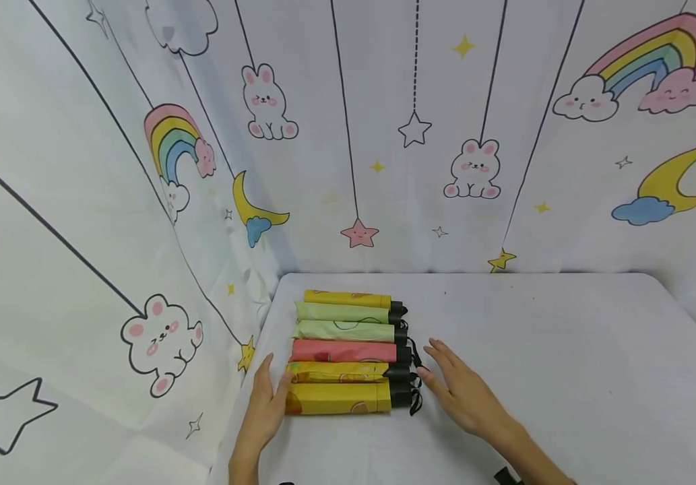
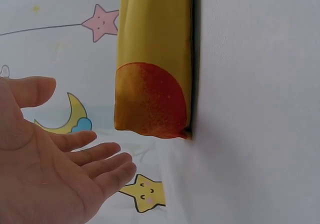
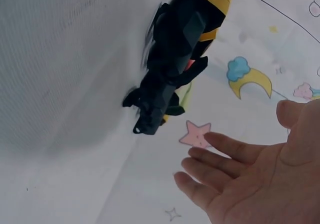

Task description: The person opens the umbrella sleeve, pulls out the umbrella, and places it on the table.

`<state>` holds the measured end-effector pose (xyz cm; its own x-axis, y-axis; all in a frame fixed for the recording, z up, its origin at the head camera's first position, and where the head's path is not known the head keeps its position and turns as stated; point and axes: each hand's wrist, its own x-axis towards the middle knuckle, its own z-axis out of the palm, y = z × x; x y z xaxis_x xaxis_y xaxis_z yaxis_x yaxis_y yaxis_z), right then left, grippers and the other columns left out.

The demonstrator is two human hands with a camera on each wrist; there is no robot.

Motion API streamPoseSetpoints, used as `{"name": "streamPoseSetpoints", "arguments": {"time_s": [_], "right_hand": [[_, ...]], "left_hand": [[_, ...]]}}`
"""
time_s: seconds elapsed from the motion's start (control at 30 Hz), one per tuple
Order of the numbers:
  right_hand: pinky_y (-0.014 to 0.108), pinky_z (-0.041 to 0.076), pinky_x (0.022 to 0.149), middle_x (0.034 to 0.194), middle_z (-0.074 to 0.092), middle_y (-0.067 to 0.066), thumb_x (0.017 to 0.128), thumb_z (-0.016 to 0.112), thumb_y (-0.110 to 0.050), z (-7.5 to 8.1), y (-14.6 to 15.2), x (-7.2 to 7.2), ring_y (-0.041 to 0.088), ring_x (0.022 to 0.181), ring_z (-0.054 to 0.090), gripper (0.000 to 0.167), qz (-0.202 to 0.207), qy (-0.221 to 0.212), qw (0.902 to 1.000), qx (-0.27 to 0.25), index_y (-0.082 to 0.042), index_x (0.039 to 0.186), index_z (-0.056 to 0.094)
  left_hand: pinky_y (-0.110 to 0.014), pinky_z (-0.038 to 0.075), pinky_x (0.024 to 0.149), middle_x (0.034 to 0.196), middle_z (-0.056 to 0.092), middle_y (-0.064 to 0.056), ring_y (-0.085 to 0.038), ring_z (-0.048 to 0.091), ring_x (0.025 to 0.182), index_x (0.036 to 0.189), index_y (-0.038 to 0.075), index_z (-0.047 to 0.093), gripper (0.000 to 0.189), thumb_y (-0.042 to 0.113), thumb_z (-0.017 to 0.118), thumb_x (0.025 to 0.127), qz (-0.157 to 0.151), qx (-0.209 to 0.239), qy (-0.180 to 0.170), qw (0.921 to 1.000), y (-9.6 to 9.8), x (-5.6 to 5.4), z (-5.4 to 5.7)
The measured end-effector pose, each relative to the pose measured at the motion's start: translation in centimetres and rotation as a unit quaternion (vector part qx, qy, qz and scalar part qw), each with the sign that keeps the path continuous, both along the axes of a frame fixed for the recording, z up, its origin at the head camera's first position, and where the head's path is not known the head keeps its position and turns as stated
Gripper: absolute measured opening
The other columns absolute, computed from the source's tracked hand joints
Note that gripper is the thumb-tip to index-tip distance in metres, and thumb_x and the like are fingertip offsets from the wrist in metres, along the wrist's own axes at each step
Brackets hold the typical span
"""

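Several folded umbrellas lie side by side in a row, black handles to the right. Nearest is a yellow umbrella (image 1: 338, 399) with orange fruit prints, then another yellow umbrella (image 1: 335, 372), a pink-red umbrella (image 1: 343, 351), two pale green umbrellas (image 1: 344, 331), and a yellow umbrella (image 1: 348, 298) farthest away. My left hand (image 1: 265, 407) is at the left ends of the nearest umbrellas, fingers extended; whether it touches them I cannot tell. Just right of the black handles (image 1: 400, 395), my right hand (image 1: 463, 391) is held with straight fingers. In the right wrist view its palm (image 3: 260, 184) holds nothing.
The umbrellas lie on a white table (image 1: 554, 377), toward its left side. Behind and to the left hangs a white curtain (image 1: 323, 182) printed with rabbits, stars, moons and rainbows. A small black object (image 1: 505, 476) shows by the right forearm.
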<state>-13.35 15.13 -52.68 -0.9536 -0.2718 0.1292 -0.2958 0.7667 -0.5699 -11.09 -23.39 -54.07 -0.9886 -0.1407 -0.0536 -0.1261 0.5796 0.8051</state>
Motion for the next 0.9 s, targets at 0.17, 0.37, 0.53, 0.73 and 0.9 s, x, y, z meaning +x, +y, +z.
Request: {"name": "streamPoseSetpoints", "arguments": {"time_s": [0.17, 0.37, 0.53, 0.73, 0.9], "right_hand": [[0.063, 0.04, 0.114, 0.167, 0.035, 0.012, 0.108, 0.042, -0.061, -0.1, -0.4, 0.2, 0.038, 0.148, 0.042, 0.072, 0.0, -0.009, 0.9999, 0.006, -0.009, 0.157, 0.046], [0.062, 0.041, 0.113, 0.166, 0.038, 0.012, 0.107, 0.045, -0.06, -0.2, -0.9, 0.3, 0.038, 0.145, 0.046, 0.071, 0.0, -0.027, 0.9996, 0.003, -0.008, 0.155, 0.048], [0.061, 0.041, 0.114, 0.165, 0.039, 0.012, 0.106, 0.044, -0.064, -0.5, -1.1, 0.4, 0.037, 0.145, 0.046, 0.075, 0.0, -0.028, 0.9996, 0.002, -0.007, 0.155, 0.049], [0.061, 0.04, 0.114, 0.163, 0.042, 0.013, 0.104, 0.045, -0.066, -0.8, -1.5, 0.5, 0.038, 0.145, 0.045, 0.077, 0.002, -0.03, 0.9995, -0.004, -0.006, 0.153, 0.051], [0.061, 0.039, 0.115, 0.159, 0.047, 0.013, 0.103, 0.045, -0.068, -0.9, -2.2, 0.7, 0.037, 0.145, 0.045, 0.078, 0.0, -0.041, 0.9991, -0.001, -0.006, 0.15, 0.055]], "left_hand": [[-0.068, 0.018, 0.122, 0.166, 0.018, -0.034, -0.052, 0.019, 0.153, 0.163, -0.004, 0.018, 0.073, 0.042, 0.045, 0.112, 0.009, 0.017, -0.005, 0.9998, 0.1, 0.3, -0.5], [-0.064, 0.022, 0.122, 0.164, 0.023, -0.036, -0.051, 0.024, 0.152, 0.16, -0.008, 0.019, 0.071, 0.036, 0.048, 0.112, 0.036, 0.046, 0.011, 0.9983, 0.4, 0.6, -0.9], [-0.06, 0.026, 0.123, 0.162, 0.028, -0.037, -0.049, 0.028, 0.151, 0.158, -0.01, 0.021, 0.068, 0.03, 0.05, 0.112, 0.063, 0.092, 0.021, 0.9936, 0.7, 0.8, -1.3], [-0.058, 0.029, 0.122, 0.16, 0.032, -0.036, -0.048, 0.033, 0.15, 0.159, -0.008, 0.019, 0.068, 0.026, 0.053, 0.111, 0.097, 0.131, 0.021, 0.9864, 1.1, 1.1, -1.8], [-0.058, 0.032, 0.12, 0.158, 0.036, -0.034, -0.048, 0.036, 0.148, 0.159, -0.007, 0.018, 0.067, 0.022, 0.053, 0.11, 0.121, 0.144, 0.019, 0.9819, 1.4, 1.3, -2.0]]}}
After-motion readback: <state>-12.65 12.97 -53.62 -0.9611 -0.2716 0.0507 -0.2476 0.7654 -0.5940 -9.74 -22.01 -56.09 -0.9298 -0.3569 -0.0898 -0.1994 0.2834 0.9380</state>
